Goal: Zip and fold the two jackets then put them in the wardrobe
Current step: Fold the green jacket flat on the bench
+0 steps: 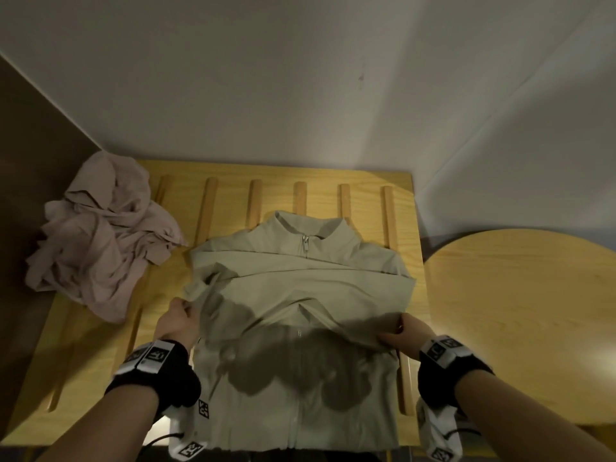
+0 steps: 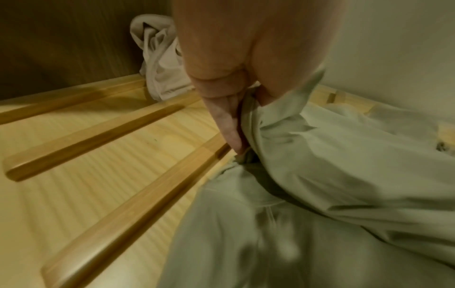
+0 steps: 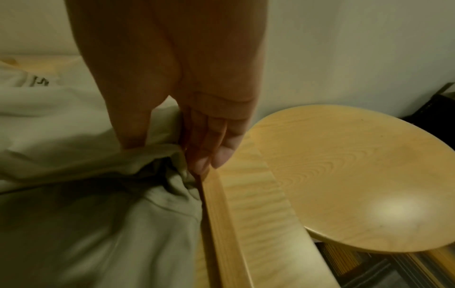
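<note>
**Green jacket zipped and mid-fold; pink one waits**

The pale green jacket (image 1: 300,295) lies front-up on the slatted wooden table (image 1: 366,176), collar toward the wall, its zipper pull (image 1: 305,243) up at the neck. Both sleeves appear crossed over the chest. The left hand (image 1: 178,323) pinches the fabric at the jacket's left edge near the waist, and the right hand (image 1: 400,331) pinches the opposite edge; the two hands are well apart, each clamped on cloth.

By my reading, zipping of this jacket is done and its fold is partly made, with the body fold across the middle likely next. The pink jacket (image 1: 100,235) sits crumpled at the table's far left corner, neither zipped nor folded as far as can be seen. Nothing is stowed yet.

The wardrobe cannot be identified with certainty; a dark panel (image 1: 30,145) stands at left. The green jacket's hem is cut off by the frame's lower edge, and a shadow darkens its middle. A round wooden table (image 1: 533,328) stands just beside, at right.
</note>
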Demonstrator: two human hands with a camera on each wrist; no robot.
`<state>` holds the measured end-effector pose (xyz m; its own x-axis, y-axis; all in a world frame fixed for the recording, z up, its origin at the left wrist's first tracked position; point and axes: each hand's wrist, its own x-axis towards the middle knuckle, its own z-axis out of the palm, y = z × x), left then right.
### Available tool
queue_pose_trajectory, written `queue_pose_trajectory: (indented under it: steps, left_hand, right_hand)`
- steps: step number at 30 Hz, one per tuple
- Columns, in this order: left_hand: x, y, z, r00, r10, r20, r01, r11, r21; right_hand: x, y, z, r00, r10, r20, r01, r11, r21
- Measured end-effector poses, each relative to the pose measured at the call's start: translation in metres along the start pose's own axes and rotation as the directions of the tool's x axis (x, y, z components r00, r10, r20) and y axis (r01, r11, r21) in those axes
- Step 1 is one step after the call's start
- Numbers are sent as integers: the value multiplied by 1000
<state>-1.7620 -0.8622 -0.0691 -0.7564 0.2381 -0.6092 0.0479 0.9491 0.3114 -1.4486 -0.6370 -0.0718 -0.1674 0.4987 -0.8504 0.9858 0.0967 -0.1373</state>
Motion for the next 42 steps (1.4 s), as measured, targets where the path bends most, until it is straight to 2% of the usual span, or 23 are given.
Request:
queue_pose_trajectory:
  steps: [2, 5, 8, 11, 15, 17, 20, 22, 24, 27, 29, 32, 35, 38, 40, 42]
  left_hand:
    - [2, -4, -7, 995, -17, -94, 14, 999, -32]
    - [5, -12, -20, 967, -134, -215, 111, 987, -113]
    - [6, -21, -27, 962, -187, -198, 170, 981, -99]
    - [-1, -27, -26, 967, -195, -164, 188, 981, -57]
    - [-5, -32, -26, 972, -212, -106, 202, 975, -92]
    - [-4, -35, -29, 978, -188, -90, 174, 974, -142]
    - [2, -36, -33, 989, -113, -100, 94, 980, -177]
    - [6, -34, -36, 990, -78, -113, 63, 989, -135]
    - [7, -30, -38, 994, -36, -99, 32, 999, -43]
    - [8, -23, -38, 999, 35, 10, -35, 995, 95]
    - [8, -18, -40, 995, 91, 34, -95, 985, 141]
    - [7, -12, -49, 987, 123, -105, -119, 992, 41]
    - [12, -17, -65, 947, 34, -319, -62, 995, -76]
    - [21, -26, -78, 911, -5, -412, -35, 995, -89]
    - [25, -33, -78, 944, -41, -326, 12, 996, -92]
    - [24, -40, -71, 984, -93, -154, 71, 987, -141]
  right_hand:
    - [1, -1, -2, 1000, -5, -20, 5, 1000, -31]
    - [3, -1, -6, 996, -6, -85, 7, 1000, 22]
    - [3, -2, -8, 993, 25, -115, -15, 996, 86]
    - [2, -3, -9, 995, 67, -76, -59, 993, 100]
    - [2, -2, -15, 995, 85, -55, -79, 992, 102]
    - [5, -2, -20, 993, 63, -101, -48, 988, 143]
    - [5, -4, -26, 984, -41, -173, 74, 980, 187]
    - [3, -9, -26, 980, -106, -165, 126, 986, 112]
    - [2, -13, -24, 985, -121, -122, 120, 993, -16]
    - [1, -20, -17, 991, -111, -68, 105, 990, -99]
    - [0, -24, -13, 992, -107, -73, 95, 984, -154]
    - [0, -28, -14, 987, -127, -101, 104, 973, -208]
    - [0, -32, -19, 981, -171, -89, 146, 960, -238]
    - [0, -37, -19, 975, -213, -60, 191, 947, -257]
    - [-1, -42, -16, 971, -237, -37, 219, 938, -270]
    - [-3, -45, -12, 967, -253, -13, 239, 929, -283]
